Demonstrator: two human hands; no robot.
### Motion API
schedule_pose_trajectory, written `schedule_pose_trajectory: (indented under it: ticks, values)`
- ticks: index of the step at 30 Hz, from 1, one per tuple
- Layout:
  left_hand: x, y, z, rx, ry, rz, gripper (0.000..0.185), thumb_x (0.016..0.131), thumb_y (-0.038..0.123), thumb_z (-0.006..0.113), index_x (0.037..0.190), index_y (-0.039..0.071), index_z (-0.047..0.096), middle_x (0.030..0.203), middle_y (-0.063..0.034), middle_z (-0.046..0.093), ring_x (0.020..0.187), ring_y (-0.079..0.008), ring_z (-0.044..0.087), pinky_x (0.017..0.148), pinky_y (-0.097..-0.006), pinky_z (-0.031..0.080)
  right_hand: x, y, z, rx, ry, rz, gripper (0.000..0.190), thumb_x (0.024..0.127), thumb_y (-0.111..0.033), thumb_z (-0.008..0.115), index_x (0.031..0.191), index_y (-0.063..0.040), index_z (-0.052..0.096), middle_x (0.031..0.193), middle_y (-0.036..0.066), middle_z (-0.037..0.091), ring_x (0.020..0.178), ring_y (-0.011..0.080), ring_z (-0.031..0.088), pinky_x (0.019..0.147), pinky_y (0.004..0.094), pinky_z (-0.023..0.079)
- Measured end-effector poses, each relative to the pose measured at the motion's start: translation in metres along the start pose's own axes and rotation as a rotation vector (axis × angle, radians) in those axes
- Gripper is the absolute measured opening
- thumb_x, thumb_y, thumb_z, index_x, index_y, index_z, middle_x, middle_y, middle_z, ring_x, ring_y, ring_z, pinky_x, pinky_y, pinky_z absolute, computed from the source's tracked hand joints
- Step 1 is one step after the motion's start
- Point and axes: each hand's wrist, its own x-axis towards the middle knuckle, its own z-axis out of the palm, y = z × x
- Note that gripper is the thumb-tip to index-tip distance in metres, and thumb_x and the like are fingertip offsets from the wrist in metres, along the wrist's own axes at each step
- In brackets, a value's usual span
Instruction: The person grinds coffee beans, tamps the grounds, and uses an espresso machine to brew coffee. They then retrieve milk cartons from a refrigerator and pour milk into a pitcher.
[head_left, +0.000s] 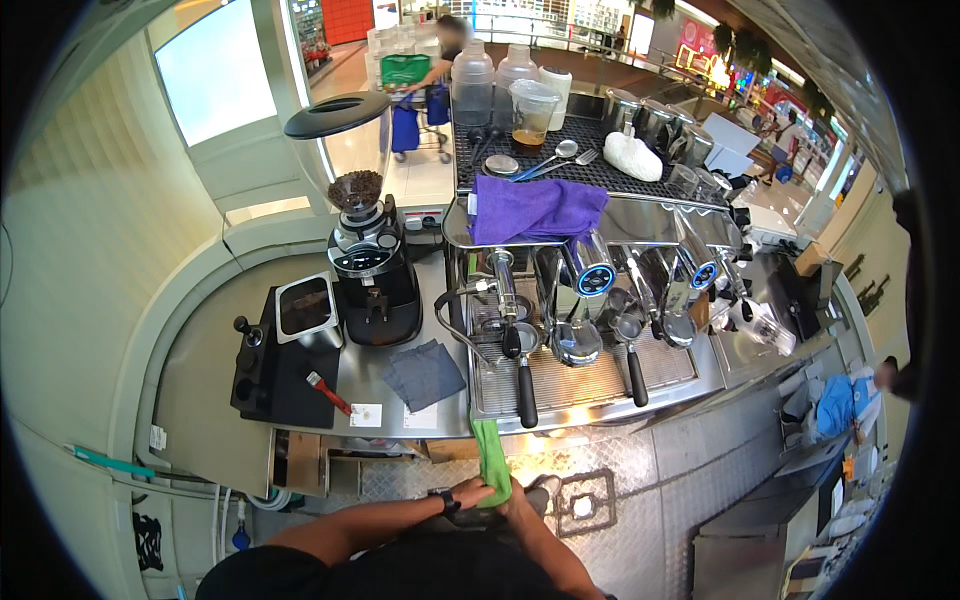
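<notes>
My left hand (472, 493), with a black band at the wrist, is closed on the lower end of a green cloth (491, 450). From the other side my right hand (516, 499) grips the same cloth. The cloth stretches up from my hands to the front edge of the counter, beside the espresso machine (585, 405); a strip of green shows further back along the machine's left side. Two portafilters (528, 390) with black handles rest on the drip tray. A folded purple cloth (536, 210) lies over the machine's top edge.
Left of the machine stand a coffee grinder (375, 277), a steel container (307, 307), a black tamping mat (300, 390), a red-handled brush (328, 391) and a grey cloth (426, 375). Bottles, cups and spoons crowd the machine's top. A person with a trolley (420, 97) is beyond.
</notes>
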Motion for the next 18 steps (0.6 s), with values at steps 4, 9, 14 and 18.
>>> schedule_pose_trajectory:
  ticks: [4, 9, 14, 18]
  values:
    - [-0.041, 0.022, -0.003, -0.178, 0.075, 0.006, 0.049, 0.094, 0.040, 0.057, 0.119, -0.001, 0.067, 0.103, -0.0093, 0.072, 0.094, -0.0182, 0.066, 0.085, -0.0333, 0.051, -0.019, 0.007, 0.023, 0.175, -0.006, -0.090, 0.053, 0.107, -0.039, 0.026, 0.130, 0.000, 0.055, 0.118, 0.020, 0.065, 0.104, 0.0336, 0.065, 0.096, 0.0468, 0.052]
    - [-0.033, 0.011, 0.024, -0.337, 0.221, 0.150, 0.052, 0.099, 0.044, 0.060, 0.127, 0.000, 0.062, 0.114, -0.0057, 0.069, 0.101, -0.0141, 0.064, 0.080, -0.0311, 0.054, -0.037, -0.006, 0.004, -0.072, 0.025, -0.185, 0.050, 0.107, -0.034, 0.025, 0.131, -0.002, 0.055, 0.123, 0.018, 0.064, 0.111, 0.0312, 0.062, 0.099, 0.0452, 0.050]
    - [-0.035, -0.045, 0.013, -0.282, 0.694, -0.022, 0.035, 0.093, 0.030, 0.070, 0.119, 0.009, 0.063, 0.107, -0.0072, 0.067, 0.099, -0.0208, 0.066, 0.085, -0.0346, 0.056, -0.057, -0.028, -0.057, 0.066, 0.279, 0.119, 0.066, 0.104, -0.047, 0.036, 0.156, -0.009, 0.021, 0.147, 0.018, 0.046, 0.129, 0.0348, 0.052, 0.113, 0.0535, 0.032]
    - [-0.109, -0.084, -0.065, -0.858, 1.128, 0.110, 0.012, 0.096, 0.018, 0.064, 0.106, 0.012, 0.059, 0.090, -0.0030, 0.062, 0.069, -0.0126, 0.064, 0.045, -0.0281, 0.053, -0.057, 0.000, 0.013, -0.898, -0.257, 0.163, 0.050, 0.104, -0.037, 0.049, 0.142, -0.007, 0.040, 0.125, 0.014, 0.061, 0.112, 0.0307, 0.062, 0.095, 0.0482, 0.046]
